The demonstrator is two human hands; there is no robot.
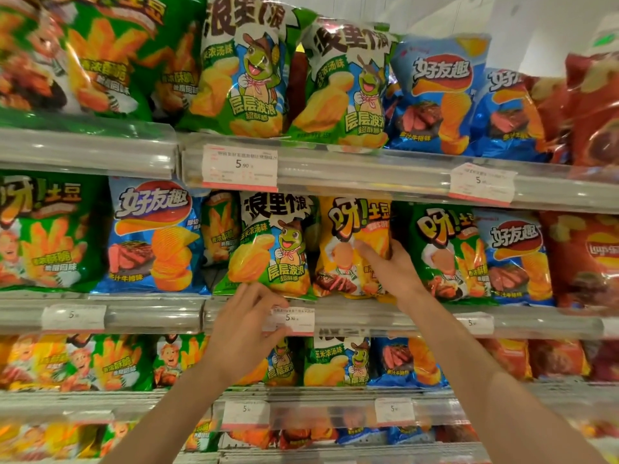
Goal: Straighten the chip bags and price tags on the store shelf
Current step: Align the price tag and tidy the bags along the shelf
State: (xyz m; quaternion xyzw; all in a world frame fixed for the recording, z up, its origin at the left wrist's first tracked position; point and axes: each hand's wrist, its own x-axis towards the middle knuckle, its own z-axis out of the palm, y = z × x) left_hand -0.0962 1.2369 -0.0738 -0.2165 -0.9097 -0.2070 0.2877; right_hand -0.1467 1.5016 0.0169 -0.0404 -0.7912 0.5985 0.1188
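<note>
A yellow chip bag stands on the middle shelf, between a green turtle bag and a green potato-stick bag. My right hand lies flat against the yellow bag's right side, thumb behind its edge. Below it, a white 5.90 price tag sits in the clear shelf rail. My left hand pinches that tag's left end between thumb and fingers.
Rows of green, blue, yellow and red chip bags fill several shelves. A large tag and a tilted tag hang on the upper rail. More tags sit on lower rails.
</note>
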